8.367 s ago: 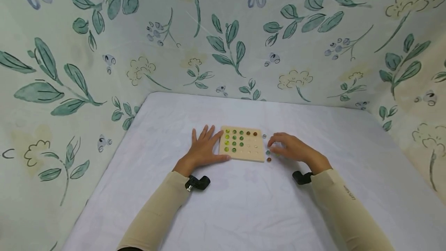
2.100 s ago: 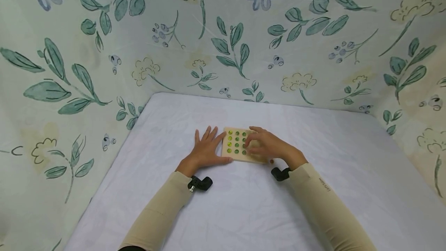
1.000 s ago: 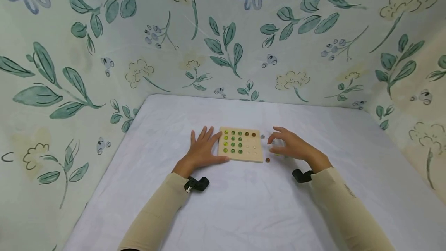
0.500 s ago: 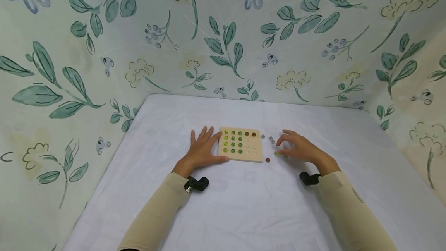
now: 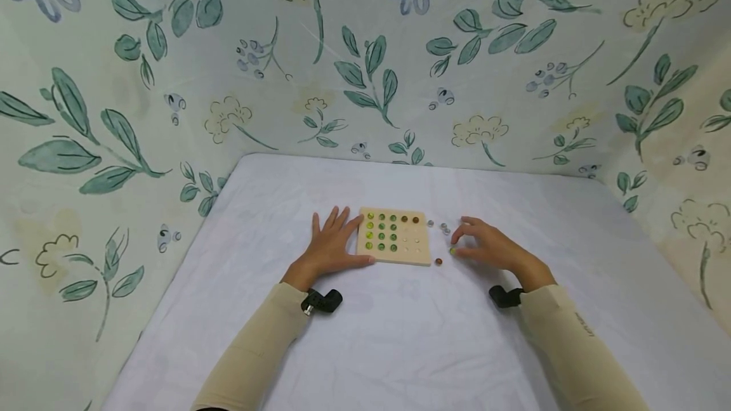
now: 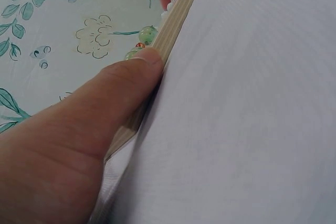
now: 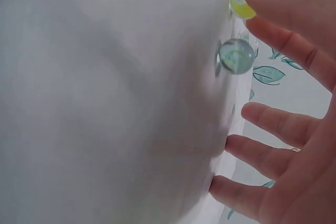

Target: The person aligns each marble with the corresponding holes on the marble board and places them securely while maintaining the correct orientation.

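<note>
In the head view, a pale wooden board (image 5: 422, 257) with rows of marbles in its holes lies on the white-covered table. My left hand (image 5: 331, 248) rests spread at its left side, the index fingertip at the far corner. In the left wrist view, the thumb (image 6: 123, 80) lies against the board's edge. My right hand (image 5: 485, 245) is right of the board, pinching a yellow-green marble (image 7: 240, 6) between thumb and index finger; its other fingers are spread. Close by sits a clear, greenish marble (image 7: 237, 56), hidden behind the hand in the head view.
Clear marbles (image 5: 445, 228) lie between the board and my right hand, with another clear marble (image 5: 431, 223) by the board's right edge. A brown marble (image 5: 438, 262) is near its front right corner. A floral cloth (image 5: 365, 68) hangs behind the table (image 5: 365, 347).
Over the longer span, a green marble was added at the bottom of the board's third column. My right hand left the board, moved right, and its fingers closed on the yellow-green marble. The left hand stayed.
</note>
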The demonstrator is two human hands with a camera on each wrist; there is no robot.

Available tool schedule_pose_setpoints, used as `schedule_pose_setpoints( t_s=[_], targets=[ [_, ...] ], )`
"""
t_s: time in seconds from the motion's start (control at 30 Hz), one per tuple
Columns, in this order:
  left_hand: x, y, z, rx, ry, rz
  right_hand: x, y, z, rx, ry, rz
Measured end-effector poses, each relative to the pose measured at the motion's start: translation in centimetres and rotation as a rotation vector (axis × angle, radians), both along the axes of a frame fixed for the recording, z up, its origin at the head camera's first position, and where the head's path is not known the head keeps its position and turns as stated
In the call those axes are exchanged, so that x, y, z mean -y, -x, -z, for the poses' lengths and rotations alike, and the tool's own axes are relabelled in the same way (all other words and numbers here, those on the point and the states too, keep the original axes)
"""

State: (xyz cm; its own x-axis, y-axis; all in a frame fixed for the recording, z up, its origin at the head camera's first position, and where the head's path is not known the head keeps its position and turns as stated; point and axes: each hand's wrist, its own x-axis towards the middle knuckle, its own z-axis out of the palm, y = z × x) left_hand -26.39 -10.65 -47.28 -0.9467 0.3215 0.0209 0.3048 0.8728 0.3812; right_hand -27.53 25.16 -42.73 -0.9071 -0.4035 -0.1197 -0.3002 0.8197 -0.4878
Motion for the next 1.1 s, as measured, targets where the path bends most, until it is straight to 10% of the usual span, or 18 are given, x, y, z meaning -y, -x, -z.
schedule_pose_setpoints(
  t_s=[1.1],
  targets=[
    [0.26,-0.03,0.11,-0.01,-0.039,0.011,0.73,0.2,0.0,-0.018,-0.07,-0.025]
  ],
)
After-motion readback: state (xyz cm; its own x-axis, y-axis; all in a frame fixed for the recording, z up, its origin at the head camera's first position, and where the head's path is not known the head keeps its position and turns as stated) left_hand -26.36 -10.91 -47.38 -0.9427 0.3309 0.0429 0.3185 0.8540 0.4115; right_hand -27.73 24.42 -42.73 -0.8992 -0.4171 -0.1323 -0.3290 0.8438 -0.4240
